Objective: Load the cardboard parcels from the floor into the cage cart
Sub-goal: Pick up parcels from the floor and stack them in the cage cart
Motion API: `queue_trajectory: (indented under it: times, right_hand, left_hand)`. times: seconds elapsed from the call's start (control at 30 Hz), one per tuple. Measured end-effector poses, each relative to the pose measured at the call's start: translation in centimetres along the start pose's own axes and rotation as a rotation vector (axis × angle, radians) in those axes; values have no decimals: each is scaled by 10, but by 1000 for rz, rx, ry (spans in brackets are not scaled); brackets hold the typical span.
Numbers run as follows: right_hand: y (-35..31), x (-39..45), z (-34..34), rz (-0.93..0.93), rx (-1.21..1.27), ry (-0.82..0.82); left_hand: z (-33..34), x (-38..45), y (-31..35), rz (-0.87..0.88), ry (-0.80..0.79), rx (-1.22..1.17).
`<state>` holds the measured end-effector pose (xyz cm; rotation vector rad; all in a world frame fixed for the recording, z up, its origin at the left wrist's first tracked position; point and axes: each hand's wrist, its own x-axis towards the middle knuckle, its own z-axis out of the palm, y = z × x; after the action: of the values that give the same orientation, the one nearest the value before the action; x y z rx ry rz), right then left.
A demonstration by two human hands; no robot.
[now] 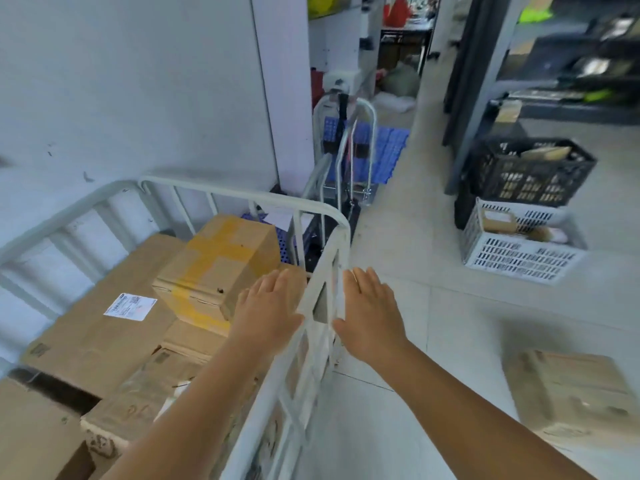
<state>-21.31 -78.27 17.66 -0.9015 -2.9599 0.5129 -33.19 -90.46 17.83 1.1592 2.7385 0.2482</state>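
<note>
Pale tiled floor [433,306] beside a white wall [121,81].
Nothing is held: left hand [268,306] flat-fingered inside the cage cart [242,195] near the yellow-taped parcel [218,261], right hand [372,306] outside; 1 parcel [571,393] on the floor.

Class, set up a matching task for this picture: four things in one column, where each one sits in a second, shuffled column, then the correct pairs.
Things:
1. yellow-taped box
2. black crate
3. blurred parcel
4. left hand

Places:
A. on the floor, right of the cage cart
B. on top of the white crate
C. over the inside of the cart
D. stacked on the boxes in the cart

Pairs: 1-D, 2-B, 3-A, 4-C
</note>
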Motion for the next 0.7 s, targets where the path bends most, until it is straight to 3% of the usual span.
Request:
queue_trajectory:
  times: [0.4, 0.7]
  right_hand:
    - [238, -113, -41, 357, -10, 7]
    - [387, -198, -30, 695, 67, 13]
  left_hand:
    - [67, -2, 254, 353, -100, 106]
    - [143, -5, 399, 544, -298, 161]
